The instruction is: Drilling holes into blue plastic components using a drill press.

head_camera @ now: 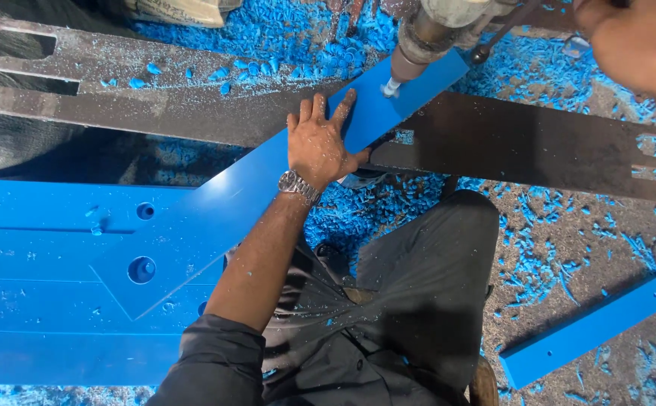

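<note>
**Head view: palm pinning a blue strip under the drill**

Head view is showing a long blue plastic strip [283, 173] lying slantwise across a dark steel worktop [538, 150], its far end sitting directly beneath a drill spindle [418, 41] at about 12 o'clock. A short bit [392, 88] is meeting the strip near its end, so the strip is being kept flat and steady against the pull of the cutting.

The left hand [320, 143] is pressing down just at 7 o'clock of the bit, fingers spread and palm flat; its grip is fully open, clasping nothing, only bearing weight on the smooth, glossy surface. A metal wristwatch [298, 185] is sitting on the wrist.

The right hand [628, 41] is reaching up at 2 o'clock beside the machine; whether its grip is closing on anything cannot be told.

At 9 o'clock, wide blue panels [42, 301] with round holes are lying stacked. Curled blue shavings [553, 256] are littering the gritty floor, and a shorter blue bar [587, 331] is resting at 4 o'clock.
</note>
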